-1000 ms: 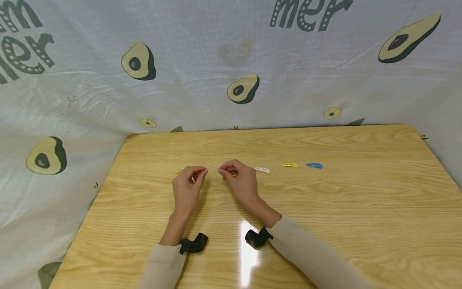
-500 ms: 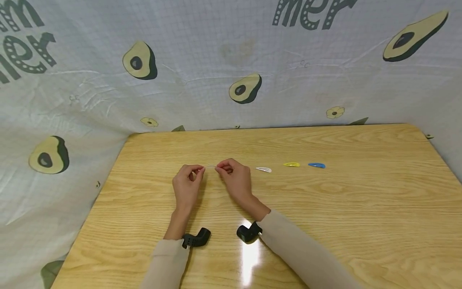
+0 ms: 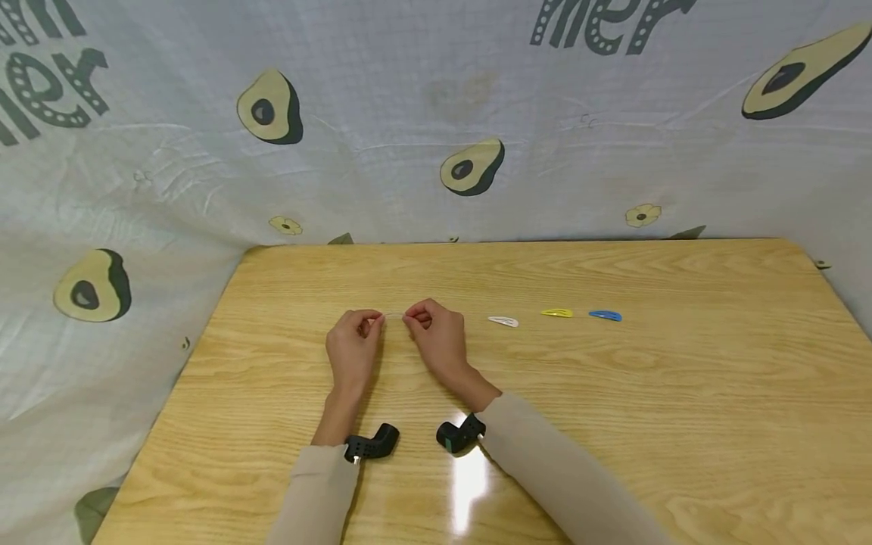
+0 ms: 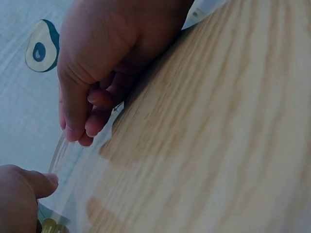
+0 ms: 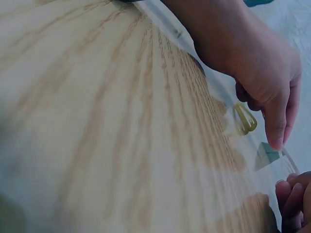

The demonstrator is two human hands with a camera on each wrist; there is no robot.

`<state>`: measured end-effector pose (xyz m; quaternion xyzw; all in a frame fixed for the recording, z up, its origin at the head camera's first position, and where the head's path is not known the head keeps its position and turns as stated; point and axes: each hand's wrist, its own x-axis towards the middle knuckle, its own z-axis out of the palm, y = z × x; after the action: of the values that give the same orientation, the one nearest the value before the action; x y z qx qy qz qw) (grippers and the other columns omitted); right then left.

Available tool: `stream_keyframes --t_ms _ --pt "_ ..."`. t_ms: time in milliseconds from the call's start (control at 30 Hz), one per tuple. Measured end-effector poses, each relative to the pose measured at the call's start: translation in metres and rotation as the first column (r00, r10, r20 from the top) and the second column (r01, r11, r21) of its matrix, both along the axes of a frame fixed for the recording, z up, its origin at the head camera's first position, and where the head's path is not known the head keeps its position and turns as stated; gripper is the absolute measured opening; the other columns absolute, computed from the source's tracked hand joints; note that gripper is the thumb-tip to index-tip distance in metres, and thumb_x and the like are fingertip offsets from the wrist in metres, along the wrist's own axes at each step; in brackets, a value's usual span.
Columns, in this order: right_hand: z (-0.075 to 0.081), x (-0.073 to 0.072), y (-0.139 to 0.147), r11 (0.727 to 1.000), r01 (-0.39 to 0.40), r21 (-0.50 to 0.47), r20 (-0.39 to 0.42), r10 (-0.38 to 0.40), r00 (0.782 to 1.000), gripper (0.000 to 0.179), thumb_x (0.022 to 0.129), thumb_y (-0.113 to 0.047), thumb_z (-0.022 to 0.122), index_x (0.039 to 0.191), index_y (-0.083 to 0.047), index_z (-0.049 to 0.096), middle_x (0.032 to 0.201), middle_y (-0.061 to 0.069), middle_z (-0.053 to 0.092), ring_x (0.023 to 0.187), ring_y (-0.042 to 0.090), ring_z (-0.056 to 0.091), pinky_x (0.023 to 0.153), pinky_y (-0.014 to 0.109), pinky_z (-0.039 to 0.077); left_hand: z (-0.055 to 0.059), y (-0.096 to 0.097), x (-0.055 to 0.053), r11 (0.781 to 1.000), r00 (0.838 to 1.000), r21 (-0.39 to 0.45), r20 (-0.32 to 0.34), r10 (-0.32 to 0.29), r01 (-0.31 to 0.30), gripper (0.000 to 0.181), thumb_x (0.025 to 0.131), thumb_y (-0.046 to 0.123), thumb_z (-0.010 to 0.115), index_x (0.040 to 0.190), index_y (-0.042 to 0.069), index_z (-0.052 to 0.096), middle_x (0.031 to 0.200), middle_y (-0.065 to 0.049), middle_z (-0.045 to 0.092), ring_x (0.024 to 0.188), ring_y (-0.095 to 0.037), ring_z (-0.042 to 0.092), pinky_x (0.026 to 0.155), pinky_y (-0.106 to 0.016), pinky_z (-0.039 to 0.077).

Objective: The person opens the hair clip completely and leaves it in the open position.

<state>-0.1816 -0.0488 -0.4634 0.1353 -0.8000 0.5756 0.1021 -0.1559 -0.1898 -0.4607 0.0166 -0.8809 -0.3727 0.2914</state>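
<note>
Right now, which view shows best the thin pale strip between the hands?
The left wrist view: the thin pale strip looks largest there, its middle uncovered. The head view shows only a fine line; the right wrist view, a short stretch.

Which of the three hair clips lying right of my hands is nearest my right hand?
The white snap hair clip, leftmost of the three; the yellow clip and blue clip lie farther from your right hand.

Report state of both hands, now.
Left hand: closed, pinching one end of a thin pale strip.
Right hand: closed, pinching its other end.
</note>
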Motion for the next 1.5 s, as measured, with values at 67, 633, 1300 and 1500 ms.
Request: stream_keyframes --t_ms 67,633,1300,1500 --pt "0.0008 -0.0004 0.0002 1.000 0.010 0.025 -0.014 -0.009 1.000 0.006 0.087 -0.008 0.071 0.084 -0.004 0.068 0.073 0.004 0.067 0.060 0.009 0.062 0.055 0.020 0.049 0.0000 -0.0001 0.0000 1.000 1.000 -0.009 0.016 0.002 -0.002 0.004 0.083 0.002 0.074 0.083 -0.002 0.073 0.062 -0.007 0.051 0.054 -0.015 0.042 0.051 -0.026 0.033" --pt "0.0033 -0.0013 -0.0012 0.988 0.036 0.153 -0.014 -0.034 0.999 0.006 0.085 -0.010 0.073 0.080 -0.007 0.070 0.068 -0.001 0.063 0.058 0.007 0.055 0.054 0.021 0.046 -0.0014 0.0005 0.0019 0.995 0.997 -0.084 0.058 0.050 -0.045 0.007 0.083 0.004 0.074 0.082 -0.003 0.073 0.059 -0.005 0.049 0.050 -0.018 0.042 0.049 -0.029 0.034" --pt "0.0010 -0.0002 -0.0031 0.984 0.036 0.174 -0.021 -0.033 0.999 0.006 0.084 -0.009 0.073 0.079 -0.007 0.070 0.068 -0.001 0.063 0.058 0.007 0.056 0.054 0.021 0.046 -0.0045 -0.0010 0.0020 0.990 0.997 -0.129 0.055 0.056 -0.048 0.005 0.082 0.002 0.075 0.082 -0.003 0.073 0.058 -0.006 0.051 0.049 -0.015 0.041 0.048 -0.027 0.035" --pt "0.0008 -0.0004 -0.0035 0.983 0.033 0.179 -0.016 -0.031 0.999 0.006 0.084 -0.009 0.073 0.079 -0.007 0.070 0.068 -0.001 0.064 0.058 0.007 0.057 0.054 0.020 0.046 -0.0042 -0.0010 0.0028 0.992 0.995 -0.110 0.081 0.064 -0.055 0.006 0.083 0.003 0.074 0.084 -0.003 0.074 0.059 -0.006 0.052 0.050 -0.015 0.042 0.049 -0.027 0.035"
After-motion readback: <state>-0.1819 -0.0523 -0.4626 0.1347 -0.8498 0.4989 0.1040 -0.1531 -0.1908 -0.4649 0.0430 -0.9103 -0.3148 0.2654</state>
